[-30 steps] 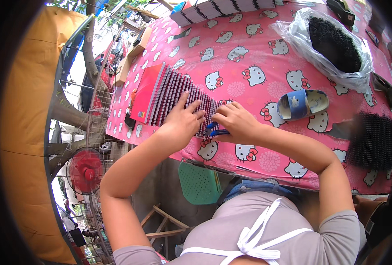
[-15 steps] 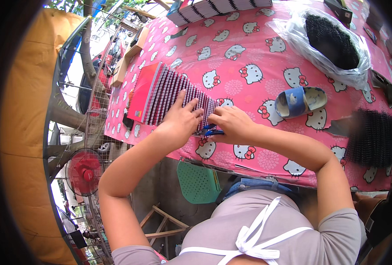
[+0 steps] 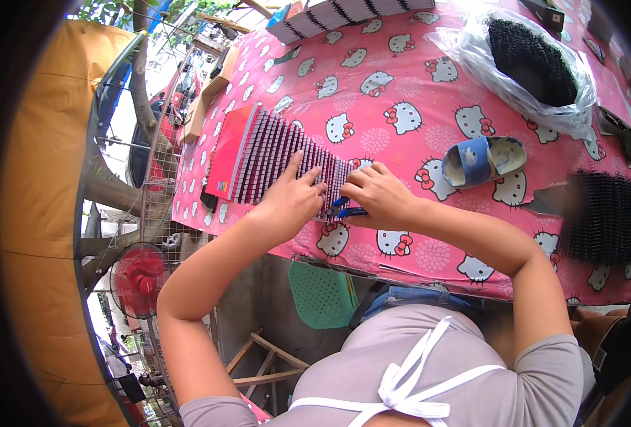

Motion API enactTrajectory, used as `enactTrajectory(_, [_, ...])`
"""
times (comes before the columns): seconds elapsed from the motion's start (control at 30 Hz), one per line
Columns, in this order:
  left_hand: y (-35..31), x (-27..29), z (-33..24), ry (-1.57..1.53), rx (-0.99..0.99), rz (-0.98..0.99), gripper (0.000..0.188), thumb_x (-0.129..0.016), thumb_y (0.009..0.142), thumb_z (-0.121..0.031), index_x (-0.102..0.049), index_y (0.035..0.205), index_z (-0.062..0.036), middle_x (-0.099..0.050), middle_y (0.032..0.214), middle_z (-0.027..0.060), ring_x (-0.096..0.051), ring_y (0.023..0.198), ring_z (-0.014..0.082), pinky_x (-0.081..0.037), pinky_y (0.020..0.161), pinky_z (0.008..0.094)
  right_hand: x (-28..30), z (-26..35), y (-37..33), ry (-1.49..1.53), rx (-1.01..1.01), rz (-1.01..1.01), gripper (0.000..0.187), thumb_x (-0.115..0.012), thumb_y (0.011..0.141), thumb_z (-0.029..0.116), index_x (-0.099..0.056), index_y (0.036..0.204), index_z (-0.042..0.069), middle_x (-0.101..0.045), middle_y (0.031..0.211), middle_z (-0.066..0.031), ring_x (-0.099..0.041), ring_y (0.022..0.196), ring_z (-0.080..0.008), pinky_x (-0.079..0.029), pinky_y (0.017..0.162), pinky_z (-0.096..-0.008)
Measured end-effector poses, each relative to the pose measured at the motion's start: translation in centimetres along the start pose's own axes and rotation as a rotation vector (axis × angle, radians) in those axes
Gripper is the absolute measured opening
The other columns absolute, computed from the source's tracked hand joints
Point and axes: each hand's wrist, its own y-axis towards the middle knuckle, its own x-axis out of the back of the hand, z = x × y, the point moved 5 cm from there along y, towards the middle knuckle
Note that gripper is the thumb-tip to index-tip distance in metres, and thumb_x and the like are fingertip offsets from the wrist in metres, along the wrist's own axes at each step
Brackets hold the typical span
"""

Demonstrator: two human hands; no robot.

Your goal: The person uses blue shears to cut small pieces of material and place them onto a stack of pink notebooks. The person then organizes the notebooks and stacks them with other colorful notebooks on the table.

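A stack of spiral-bound notebooks (image 3: 262, 158) lies fanned out on the pink patterned tablecloth (image 3: 429, 92), its bindings in overlapping rows and a red cover (image 3: 231, 151) at the far left end. Across the near part of the rows rests my left hand (image 3: 292, 195), fingers spread and pressing lightly on the bindings. My right hand (image 3: 383, 196) grips blue-handled pliers (image 3: 352, 212) at the stack's right end. The pliers' jaws point left toward the binding ends, close to my left fingertips. Whether the jaws touch a wire is too small to tell.
Right of my hands sits a blue slipper (image 3: 480, 164). Black spiral coils (image 3: 532, 64) fill a clear plastic bag (image 3: 465, 53) at the back right; more coils (image 3: 598, 217) lie at the right edge. Bound books (image 3: 347, 20) stand at the back. A green plastic chair (image 3: 322, 295) is below the table.
My right hand has shifted slightly, and the pliers' handles show more plainly below its fingers. My left hand stays on the notebooks in almost the same place.
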Motion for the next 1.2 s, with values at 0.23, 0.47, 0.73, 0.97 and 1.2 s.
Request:
enactTrajectory(0.23, [0.0, 0.4, -0.1, -0.003, -0.001, -0.007, 0.035, -0.058, 0.077, -0.011, -0.064, 0.111, -0.0088, -0.055, 0.128, 0.0043, -0.038, 0.13, 0.0238, -0.014, 0.11, 0.0566, -1.4, -1.4, 1.2, 0.333, -0.101, 0.182, 0.035, -0.073, 0.07, 0.034, -0.064, 0.085, 0.003, -0.061, 0.078, -0.0105, -0.063, 0.078, -0.0297, -0.05, 0.072, -0.0438])
enactTrajectory(0.47, [1.0, -0.8, -0.5, -0.023, 0.016, 0.02, 0.05, -0.062, 0.074, -0.013, -0.056, 0.123, -0.0098, -0.046, 0.137, 0.0046, -0.034, 0.133, 0.0224, -0.014, 0.111, 0.0543, -1.8, -2.0, 0.9, 0.557, -0.477, 0.453, 0.039, -0.071, 0.073, 0.038, -0.064, 0.082, 0.001, -0.063, 0.075, -0.0143, -0.064, 0.076, -0.0336, -0.051, 0.067, -0.0468])
enactTrajectory(0.73, [1.2, -1.1, -0.5, -0.008, 0.044, 0.036, 0.053, -0.063, 0.073, -0.01, -0.055, 0.125, -0.0095, -0.048, 0.136, 0.0041, -0.033, 0.133, 0.0215, -0.014, 0.112, 0.0527, -1.4, -0.7, 0.2, -0.014, 0.053, 0.059, 0.047, -0.074, 0.068, 0.036, -0.056, 0.101, 0.008, -0.055, 0.096, -0.0099, -0.056, 0.089, -0.0265, -0.045, 0.076, -0.038])
enactTrajectory(0.97, [1.7, -0.9, -0.5, -0.004, 0.041, 0.125, 0.057, -0.064, 0.072, -0.009, -0.053, 0.128, -0.0108, -0.046, 0.138, 0.0034, -0.033, 0.134, 0.0218, -0.013, 0.112, 0.0533, -3.1, -3.7, 0.8, 0.757, -0.513, 0.509, 0.045, -0.071, 0.077, 0.041, -0.065, 0.071, -0.003, -0.061, 0.058, -0.0114, -0.061, 0.05, -0.0153, -0.049, 0.047, -0.0296])
enactTrajectory(1.2, [2.1, -2.0, -1.1, -0.015, 0.056, 0.064, 0.049, -0.056, 0.082, -0.014, -0.051, 0.13, -0.0132, -0.044, 0.14, 0.0007, -0.033, 0.134, 0.0204, -0.011, 0.112, 0.0526, -1.5, -2.1, -1.0, 0.181, -0.093, 0.105, 0.043, -0.072, 0.069, 0.042, -0.062, 0.091, 0.006, -0.058, 0.084, -0.0105, -0.061, 0.082, -0.0275, -0.049, 0.071, -0.0393])
